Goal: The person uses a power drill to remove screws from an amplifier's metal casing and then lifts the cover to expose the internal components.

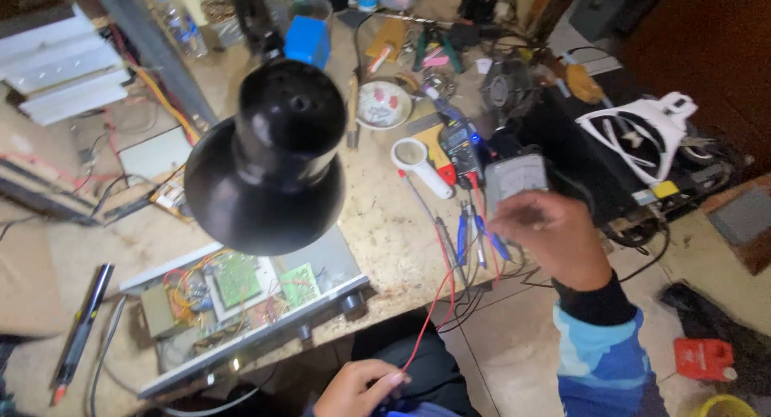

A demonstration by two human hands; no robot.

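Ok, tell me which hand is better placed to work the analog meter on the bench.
Right. The right hand hovers at the grey analog meter, fingers nearly touching it. The left hand is down near the lap, pinching the red lead wire, well away from the meter.

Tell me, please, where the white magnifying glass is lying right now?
In the head view, the white magnifying glass lies on the workbench right of the black lamp shade, just left of the multimeter.

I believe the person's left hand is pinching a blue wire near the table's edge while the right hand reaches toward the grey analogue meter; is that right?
Not quite: the head view shows the wire in the left hand is red, not blue. The rest holds: that hand pinches it near the table's edge, and the right hand reaches toward the grey analogue meter.
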